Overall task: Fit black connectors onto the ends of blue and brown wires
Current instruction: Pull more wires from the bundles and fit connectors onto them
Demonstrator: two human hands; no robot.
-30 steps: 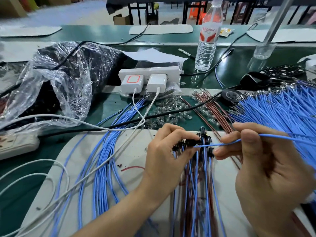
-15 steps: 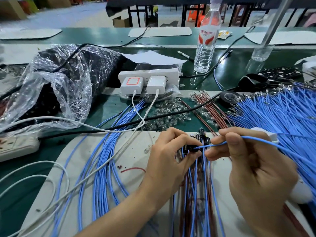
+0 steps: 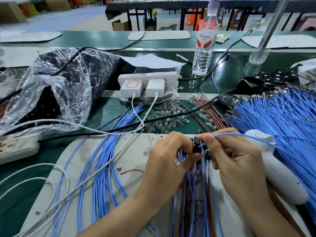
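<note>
Your left hand [image 3: 164, 163] reaches in over the mat's [image 3: 133, 151] near edge, wrist low. Its fingers are curled, and thumb and fingertips pinch a small black connector [image 3: 196, 149] above the mat's far middle. Your right hand [image 3: 239, 165] meets it from the mat's right side. Thumb and forefinger clench a blue wire [image 3: 229, 133] whose tip sits at the connector; whether it is seated you cannot tell. The wire arcs away past the mat's right edge.

Under both hands a bundle [image 3: 193, 194] of blue and brown wires, some already capped in black, runs toward the mat's near edge. Bare mat lies left of your left hand, up to the loose blue strands [image 3: 102, 168] fanned across the mat's left half. The right side is tight: a smooth white tool [image 3: 282, 177] lies on the mat's right edge, and the blue pile [image 3: 282, 117] spreads beyond it. Past the mat's far edge, on the green worktop [image 3: 106, 110], lie glassy bulbs [image 3: 167, 117] and thin brown wires [image 3: 210, 110] with metal tips. The mat is pale, matte, round-cornered and speckled with dark crumbs.
</note>
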